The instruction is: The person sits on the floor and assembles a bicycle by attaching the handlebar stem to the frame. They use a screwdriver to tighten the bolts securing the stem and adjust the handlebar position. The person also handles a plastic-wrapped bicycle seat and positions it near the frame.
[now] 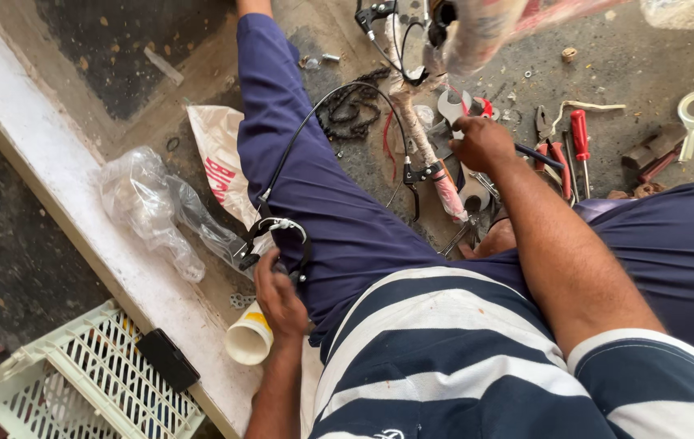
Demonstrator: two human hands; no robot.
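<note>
The brake caliper (275,241) lies against the thigh (323,203), the left hand (279,294) closed on it. Beyond the thigh, the right hand (482,143) grips a dark tool (539,156) — screwdrivers (579,143) just past it, a paper cup (249,335) beside the left hand.

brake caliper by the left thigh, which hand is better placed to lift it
Left, probably. The left hand already rests at the brake caliper beside the thigh, while the right hand is across the body, closed on a dark tool among the floor tools.
</note>
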